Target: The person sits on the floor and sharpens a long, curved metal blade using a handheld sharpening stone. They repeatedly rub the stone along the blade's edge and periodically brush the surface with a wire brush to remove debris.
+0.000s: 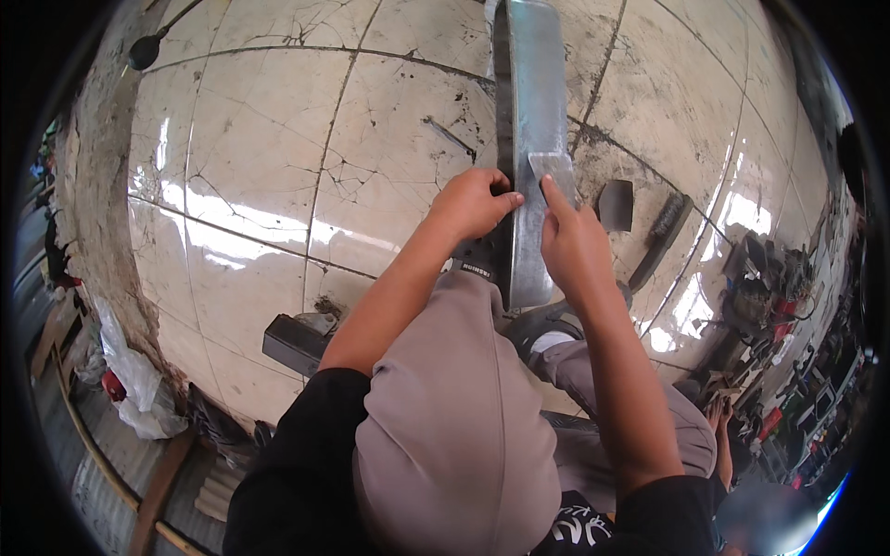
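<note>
A long grey metal panel (538, 102) with raised edges and faint bluish patches runs away from me, its near end by my knees. My left hand (476, 202) is closed on its left edge, thumb on the rim and fingers curled over the side. On the panel's upper face lies a flat grey rectangular piece (554, 169). My right hand (577, 243) holds this piece against the metal, index finger stretched along it; the other fingers are partly hidden. Its exact kind cannot be made out.
Right of the panel lie a dark curved sheet (616, 206) and a long dark brush-like block (663, 239). A thin rod (450, 138) lies on the cracked tile floor (250, 120). A black box-shaped piece (295, 343) sits left. Another person's hands (719, 414) show lower right, near piled tools.
</note>
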The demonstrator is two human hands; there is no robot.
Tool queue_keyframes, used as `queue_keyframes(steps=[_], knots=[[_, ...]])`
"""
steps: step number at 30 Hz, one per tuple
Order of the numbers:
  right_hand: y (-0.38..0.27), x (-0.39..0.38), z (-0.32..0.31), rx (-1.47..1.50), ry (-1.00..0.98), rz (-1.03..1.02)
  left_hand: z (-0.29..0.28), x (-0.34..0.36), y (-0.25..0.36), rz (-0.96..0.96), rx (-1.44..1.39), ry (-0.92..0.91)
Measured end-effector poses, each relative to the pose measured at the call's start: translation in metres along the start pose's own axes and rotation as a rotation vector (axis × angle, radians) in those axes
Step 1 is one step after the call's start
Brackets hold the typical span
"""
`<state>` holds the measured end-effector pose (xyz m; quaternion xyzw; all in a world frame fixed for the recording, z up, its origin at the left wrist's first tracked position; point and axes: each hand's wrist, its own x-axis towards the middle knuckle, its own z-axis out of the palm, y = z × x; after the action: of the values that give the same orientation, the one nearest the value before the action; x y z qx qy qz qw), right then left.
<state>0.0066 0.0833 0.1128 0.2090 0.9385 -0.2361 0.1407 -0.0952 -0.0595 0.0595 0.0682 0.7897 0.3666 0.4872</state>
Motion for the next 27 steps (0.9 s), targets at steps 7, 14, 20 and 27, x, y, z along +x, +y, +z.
queue_keyframes(steps=[7,14,20,27], knots=[[0.002,0.003,-0.001,-0.006,0.010,-0.022,0.000,0.001,-0.002,0.052,0.001,0.056],[-0.003,0.008,-0.005,-0.019,-0.044,0.006,0.004,0.003,-0.003,0.051,0.024,0.066],[-0.002,-0.003,0.000,-0.076,-0.052,0.032,-0.001,0.002,-0.001,0.000,-0.018,-0.002],[0.002,-0.007,0.000,-0.056,-0.049,0.014,0.000,0.003,-0.005,0.074,0.021,0.054]])
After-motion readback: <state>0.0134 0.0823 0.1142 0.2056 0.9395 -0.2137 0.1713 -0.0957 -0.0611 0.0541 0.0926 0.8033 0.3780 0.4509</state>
